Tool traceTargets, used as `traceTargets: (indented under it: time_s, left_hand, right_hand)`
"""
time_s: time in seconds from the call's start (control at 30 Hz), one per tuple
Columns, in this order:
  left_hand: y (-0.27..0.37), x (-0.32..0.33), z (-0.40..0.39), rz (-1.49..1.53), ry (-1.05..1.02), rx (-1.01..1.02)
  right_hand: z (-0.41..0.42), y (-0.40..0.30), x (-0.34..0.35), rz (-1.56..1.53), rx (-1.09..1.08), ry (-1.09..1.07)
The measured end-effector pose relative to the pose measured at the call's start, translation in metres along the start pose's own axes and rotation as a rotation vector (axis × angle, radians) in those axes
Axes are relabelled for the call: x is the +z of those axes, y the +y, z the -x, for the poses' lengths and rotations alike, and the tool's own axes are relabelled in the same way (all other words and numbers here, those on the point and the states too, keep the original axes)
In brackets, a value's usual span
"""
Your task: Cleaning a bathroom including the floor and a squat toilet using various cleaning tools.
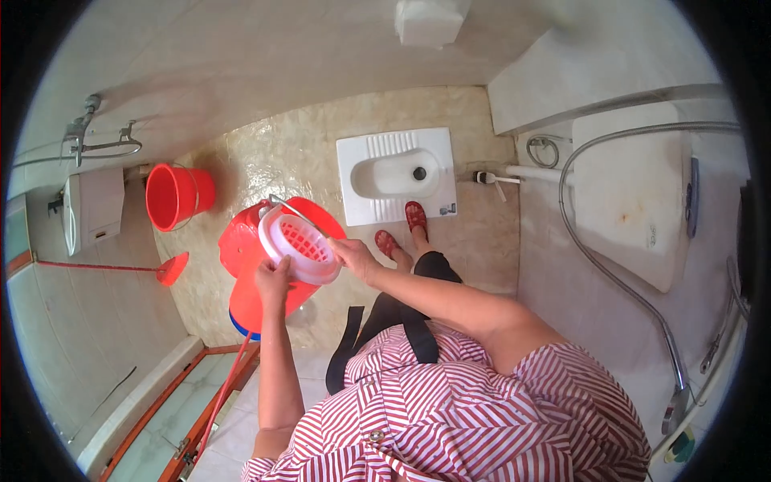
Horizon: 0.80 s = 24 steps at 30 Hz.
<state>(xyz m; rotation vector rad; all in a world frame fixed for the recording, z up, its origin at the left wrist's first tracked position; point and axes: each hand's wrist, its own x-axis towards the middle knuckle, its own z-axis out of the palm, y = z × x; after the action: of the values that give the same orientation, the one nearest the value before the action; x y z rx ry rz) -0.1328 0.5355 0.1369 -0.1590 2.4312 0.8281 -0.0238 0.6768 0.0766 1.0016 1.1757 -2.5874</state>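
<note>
A white plastic mop wringer basket (301, 241) is tilted in front of me, and red shows through the holes in its grid. My left hand (274, 280) pinches its near rim on the left, thumb on top. At the right end my right hand (355, 259) grips the rim, close to the end of a metal bail handle (298, 214) that crosses the far edge. Below and around the basket are red plastic vessels, including a broad red piece (259, 307) under my left hand. The basket and my hands hide much of them, so I cannot tell how they join.
A red bucket (162, 196) stands on the wet tiled floor, left. Nearby lies a red long-handled dustpan (173, 269). Ahead is a white squat toilet (394, 175), with a brush (485, 178) beside it. A shower hose (563, 199) hangs at right. A blue rim (241, 325) shows lower left.
</note>
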Motion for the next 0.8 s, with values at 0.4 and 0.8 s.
traceTargets:
  time_s: [0.4, 0.8]
  left_hand:
    - [-0.073, -0.014, 0.007, 0.479, 0.103, -0.37]
    - [-0.048, -0.02, 0.001, 0.706, 0.218, -0.409]
  right_hand:
    - [0.002, -0.076, 0.038, 0.565, -0.207, -0.003]
    - [-0.018, -0.084, 0.079, 0.786, -0.419, -0.192]
